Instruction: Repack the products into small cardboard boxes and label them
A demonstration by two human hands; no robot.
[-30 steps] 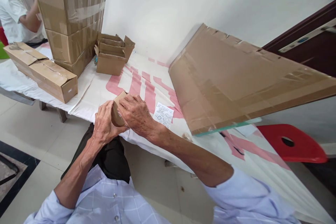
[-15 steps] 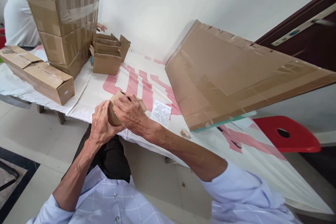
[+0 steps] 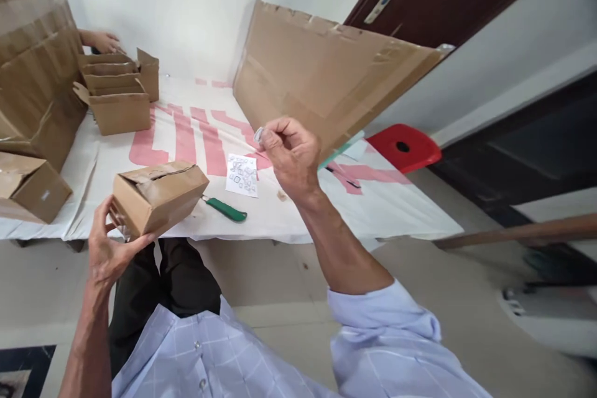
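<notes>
Table [image 3: 270, 217] — carton [image 3: 176, 204] slanting lengthwise, right end farther

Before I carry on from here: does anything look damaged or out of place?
The large cardboard panel has a ragged, uneven top edge, perhaps torn or worn. The green-handled tool lies loose near the front edge of the tablecloth, close to the box in the left hand, so it might get knocked.

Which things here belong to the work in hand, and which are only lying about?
In the work:
small carton, held by the left hand
small whitish piece, pinched by the right hand

Apparently lying about:
green-handled tool
patterned paper, possibly related
cardboard panel
red seat
</notes>
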